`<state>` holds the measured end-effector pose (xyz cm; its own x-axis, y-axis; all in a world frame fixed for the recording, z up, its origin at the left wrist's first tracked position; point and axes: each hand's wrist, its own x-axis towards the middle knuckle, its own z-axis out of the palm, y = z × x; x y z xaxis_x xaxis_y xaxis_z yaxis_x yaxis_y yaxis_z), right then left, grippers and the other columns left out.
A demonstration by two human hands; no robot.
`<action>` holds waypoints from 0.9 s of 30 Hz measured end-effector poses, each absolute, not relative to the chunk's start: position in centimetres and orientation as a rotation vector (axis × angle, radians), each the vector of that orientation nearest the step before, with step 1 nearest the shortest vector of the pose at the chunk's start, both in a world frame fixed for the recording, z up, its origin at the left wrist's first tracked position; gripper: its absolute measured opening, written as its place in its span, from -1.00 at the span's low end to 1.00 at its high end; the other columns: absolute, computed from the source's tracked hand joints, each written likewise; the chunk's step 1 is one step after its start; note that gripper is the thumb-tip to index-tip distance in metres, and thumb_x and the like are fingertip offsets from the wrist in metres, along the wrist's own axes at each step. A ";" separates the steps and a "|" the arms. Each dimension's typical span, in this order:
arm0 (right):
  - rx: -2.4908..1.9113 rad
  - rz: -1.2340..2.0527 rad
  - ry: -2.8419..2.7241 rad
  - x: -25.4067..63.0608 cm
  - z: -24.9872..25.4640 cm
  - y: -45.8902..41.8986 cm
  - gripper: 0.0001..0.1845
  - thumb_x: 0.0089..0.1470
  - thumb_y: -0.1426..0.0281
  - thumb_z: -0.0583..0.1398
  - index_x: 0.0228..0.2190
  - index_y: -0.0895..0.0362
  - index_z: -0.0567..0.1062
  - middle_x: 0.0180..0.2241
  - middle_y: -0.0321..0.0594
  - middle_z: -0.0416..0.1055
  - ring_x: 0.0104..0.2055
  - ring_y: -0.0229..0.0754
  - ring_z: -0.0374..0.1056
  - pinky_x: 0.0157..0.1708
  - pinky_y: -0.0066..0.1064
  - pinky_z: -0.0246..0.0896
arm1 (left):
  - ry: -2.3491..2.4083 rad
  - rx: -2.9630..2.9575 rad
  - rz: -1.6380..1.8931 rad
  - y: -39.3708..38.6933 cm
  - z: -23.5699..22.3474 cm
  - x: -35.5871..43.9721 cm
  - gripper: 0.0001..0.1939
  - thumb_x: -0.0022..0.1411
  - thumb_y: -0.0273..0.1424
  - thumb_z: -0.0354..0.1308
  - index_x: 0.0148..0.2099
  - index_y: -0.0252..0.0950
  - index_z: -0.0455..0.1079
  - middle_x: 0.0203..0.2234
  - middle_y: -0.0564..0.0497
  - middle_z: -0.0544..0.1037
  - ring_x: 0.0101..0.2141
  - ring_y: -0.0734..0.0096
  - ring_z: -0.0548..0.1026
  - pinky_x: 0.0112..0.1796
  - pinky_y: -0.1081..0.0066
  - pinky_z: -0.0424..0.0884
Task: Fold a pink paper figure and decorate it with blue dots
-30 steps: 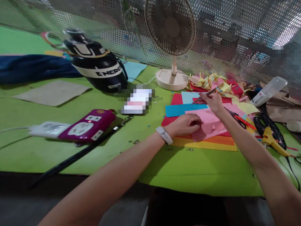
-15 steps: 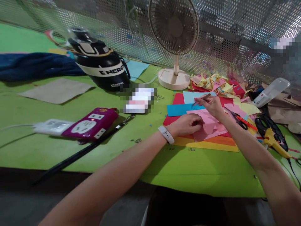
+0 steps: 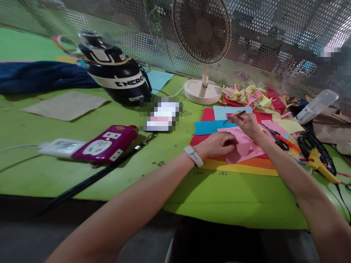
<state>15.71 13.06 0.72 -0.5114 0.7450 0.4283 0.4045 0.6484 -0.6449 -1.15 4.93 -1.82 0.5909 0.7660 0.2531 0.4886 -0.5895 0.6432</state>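
Observation:
My left hand [image 3: 222, 145], with a pale band on its wrist, rests on a pink paper [image 3: 243, 140]. Its curled fingers close at the paper's left edge. Just beyond it, my right hand [image 3: 248, 123] grips slim pointed tweezers [image 3: 238, 114], tip down over a blue paper strip [image 3: 210, 128]. Under these lie red paper [image 3: 207, 115], a light blue sheet [image 3: 219, 111] and orange-yellow sheets [image 3: 246, 168]. Scissors [image 3: 279, 140] with dark handles and an orange-red stick [image 3: 287, 141] lie right of my right forearm.
A fan [image 3: 203, 91] stands behind the papers, beside paper scraps [image 3: 255, 95]. At right are a clear bottle [image 3: 318, 106], a yellow glue gun [image 3: 319, 165] and a black tape holder [image 3: 309, 146]. Leftward are a phone [image 3: 163, 117], power strip [image 3: 105, 144] and large black bottle [image 3: 120, 80].
The tweezers now lie flatter in my right hand, which has turned slightly and lowered since a second ago. My left hand stays on the pink paper. The whole view has shifted slightly.

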 end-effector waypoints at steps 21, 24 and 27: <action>-0.986 0.487 -2.014 15.6 0.7 13.2 -0.45 0.16 -0.09 0.14 -0.39 0.08 0.68 -0.38 -0.19 0.62 -0.34 -0.12 0.52 -0.32 -0.39 0.36 | 1.007 2.271 0.724 4.9 -2.0 -1.2 -0.80 0.17 -0.49 0.11 -0.15 -0.31 0.49 -0.20 -0.09 0.64 -0.20 0.25 0.57 -0.18 0.32 0.46; -1.070 0.436 -1.986 15.8 1.0 13.3 -0.43 0.14 -0.10 0.16 -0.40 0.11 0.68 -0.44 -0.21 0.59 -0.39 -0.14 0.50 -0.35 -0.39 0.32 | 1.003 2.285 0.725 4.9 -2.0 -1.2 -0.80 0.19 -0.48 0.11 -0.14 -0.30 0.49 -0.21 -0.09 0.64 -0.20 0.25 0.57 -0.19 0.32 0.45; -1.042 0.414 -2.036 16.0 1.0 13.4 -0.46 0.17 -0.06 0.16 -0.42 0.11 0.68 -0.38 -0.21 0.61 -0.32 -0.12 0.52 -0.31 -0.40 0.33 | 0.993 2.286 0.732 5.0 -2.0 -1.2 -0.80 0.19 -0.49 0.11 -0.14 -0.31 0.49 -0.22 -0.09 0.64 -0.21 0.26 0.57 -0.20 0.33 0.45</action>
